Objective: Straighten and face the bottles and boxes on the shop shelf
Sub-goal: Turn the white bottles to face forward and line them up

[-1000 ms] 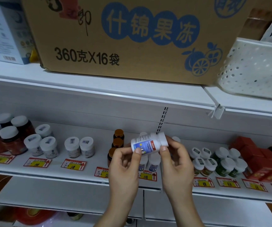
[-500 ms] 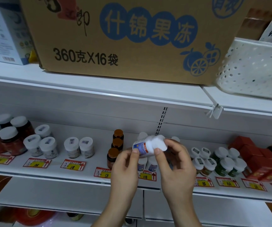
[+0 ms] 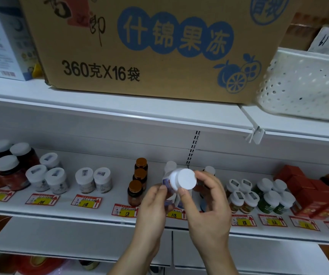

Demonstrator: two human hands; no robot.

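Head view: a white bottle is pinched by both the left hand and right hand above the shelf (cap toward camera); brown jars beside it could be toppled if it is set down carelessly.

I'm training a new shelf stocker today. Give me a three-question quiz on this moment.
1. True or false: the white bottle stands on the shelf.
2. Which part of it faces the camera: A) label B) cap C) base?
3. What colour are the caps on the three amber bottles?

Key: 1 false, the left hand and right hand hold it; 2 B; 3 brown.
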